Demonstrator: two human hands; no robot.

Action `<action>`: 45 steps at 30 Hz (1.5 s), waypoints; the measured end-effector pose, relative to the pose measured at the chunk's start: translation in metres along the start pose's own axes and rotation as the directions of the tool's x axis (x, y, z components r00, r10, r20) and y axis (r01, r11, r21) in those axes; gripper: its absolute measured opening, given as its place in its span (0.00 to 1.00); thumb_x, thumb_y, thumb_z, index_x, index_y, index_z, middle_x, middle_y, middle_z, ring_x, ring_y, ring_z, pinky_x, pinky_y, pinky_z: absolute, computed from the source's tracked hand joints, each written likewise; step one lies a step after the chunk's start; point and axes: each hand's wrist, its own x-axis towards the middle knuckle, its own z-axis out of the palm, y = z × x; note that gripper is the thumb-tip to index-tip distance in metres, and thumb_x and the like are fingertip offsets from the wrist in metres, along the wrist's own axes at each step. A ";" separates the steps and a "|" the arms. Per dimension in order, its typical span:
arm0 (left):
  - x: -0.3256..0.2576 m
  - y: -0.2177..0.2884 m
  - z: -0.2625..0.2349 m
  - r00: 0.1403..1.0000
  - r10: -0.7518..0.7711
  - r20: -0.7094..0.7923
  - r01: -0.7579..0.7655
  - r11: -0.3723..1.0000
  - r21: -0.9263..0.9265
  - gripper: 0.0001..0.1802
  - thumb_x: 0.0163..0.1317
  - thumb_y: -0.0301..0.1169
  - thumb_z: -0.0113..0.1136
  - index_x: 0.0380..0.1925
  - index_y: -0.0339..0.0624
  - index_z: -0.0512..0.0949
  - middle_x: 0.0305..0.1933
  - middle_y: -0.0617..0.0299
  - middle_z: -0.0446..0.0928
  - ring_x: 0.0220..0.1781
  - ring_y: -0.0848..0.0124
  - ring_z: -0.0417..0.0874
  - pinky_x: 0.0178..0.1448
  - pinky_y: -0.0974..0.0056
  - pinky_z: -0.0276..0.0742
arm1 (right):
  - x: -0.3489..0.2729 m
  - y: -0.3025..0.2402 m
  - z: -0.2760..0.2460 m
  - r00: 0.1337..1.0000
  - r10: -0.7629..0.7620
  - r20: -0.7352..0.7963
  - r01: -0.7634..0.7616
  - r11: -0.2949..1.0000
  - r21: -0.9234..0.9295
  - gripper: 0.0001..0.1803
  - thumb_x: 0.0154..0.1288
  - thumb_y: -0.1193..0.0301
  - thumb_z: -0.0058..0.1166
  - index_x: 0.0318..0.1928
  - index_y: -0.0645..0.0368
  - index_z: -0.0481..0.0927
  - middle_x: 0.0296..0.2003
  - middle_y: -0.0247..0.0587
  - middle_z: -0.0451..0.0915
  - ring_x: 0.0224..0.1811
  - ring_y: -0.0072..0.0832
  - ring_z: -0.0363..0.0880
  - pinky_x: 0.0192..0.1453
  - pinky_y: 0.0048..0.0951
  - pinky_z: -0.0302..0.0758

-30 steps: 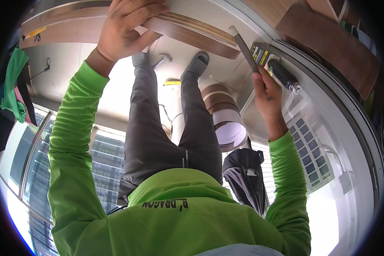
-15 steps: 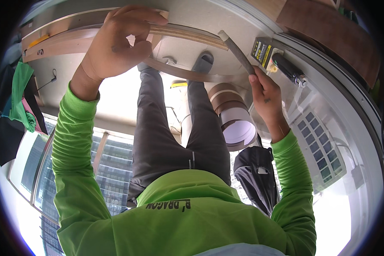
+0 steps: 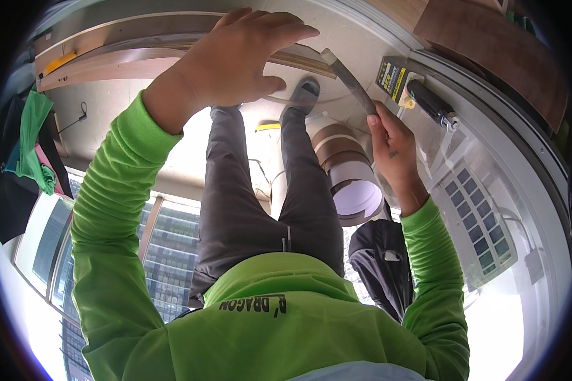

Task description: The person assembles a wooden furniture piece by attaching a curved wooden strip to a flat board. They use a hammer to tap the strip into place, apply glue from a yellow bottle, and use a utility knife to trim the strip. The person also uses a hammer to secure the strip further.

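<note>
My left hand (image 3: 235, 60) is above the edge of a long wooden board (image 3: 124, 65), fingers stretched out and thumb apart; whether it touches the board cannot be seen. My right hand (image 3: 393, 143) grips the lower end of a narrow grey-brown bar (image 3: 351, 82) with a pale tip, which slants up and left. A thin curved strip (image 3: 321, 101), faint and blurred, runs below my left hand toward the right. Between my right hand and my leg stands a roll of wide brown band (image 3: 341, 149) with a white inner side.
At the right lie a black and yellow box (image 3: 391, 77) and a black-handled tool (image 3: 430, 105) on a ledge. A dark bag (image 3: 380, 263) is beside my right leg. Green cloth (image 3: 33, 143) hangs at the left. A yellow item (image 3: 60, 62) rests by the boards.
My left hand has moved right along the board, and its fingers have spread. The curved strip below it looks thinner and fainter. My right hand and the bar have barely shifted.
</note>
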 end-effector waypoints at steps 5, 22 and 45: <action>-0.021 0.009 0.001 0.999 -0.008 0.036 0.006 0.999 0.047 0.53 0.42 0.37 0.75 0.73 0.51 0.63 0.73 0.54 0.66 0.74 0.54 0.66 0.80 0.44 0.55 | 0.000 -0.002 0.003 0.999 0.047 -0.008 -0.047 0.999 0.009 0.14 0.75 0.69 0.51 0.56 0.57 0.79 0.36 0.50 0.82 0.37 0.45 0.84 0.41 0.36 0.78; -0.019 -0.004 0.062 0.843 -0.138 -0.520 0.328 0.898 0.294 0.20 0.58 0.42 0.69 0.51 0.52 0.82 0.46 0.66 0.82 0.52 0.64 0.82 0.66 0.48 0.67 | 0.014 0.004 -0.001 0.995 0.058 -0.079 -0.051 0.995 0.089 0.13 0.75 0.69 0.52 0.55 0.60 0.80 0.28 0.43 0.80 0.26 0.30 0.77 0.32 0.28 0.74; -0.014 -0.002 0.058 0.817 -0.108 -0.566 0.328 0.895 0.302 0.18 0.57 0.42 0.70 0.46 0.53 0.83 0.42 0.68 0.82 0.44 0.66 0.82 0.62 0.52 0.67 | 0.038 -0.001 0.011 0.992 -0.102 -0.070 0.106 0.993 0.046 0.13 0.74 0.69 0.54 0.53 0.61 0.82 0.26 0.40 0.76 0.26 0.26 0.74 0.32 0.27 0.72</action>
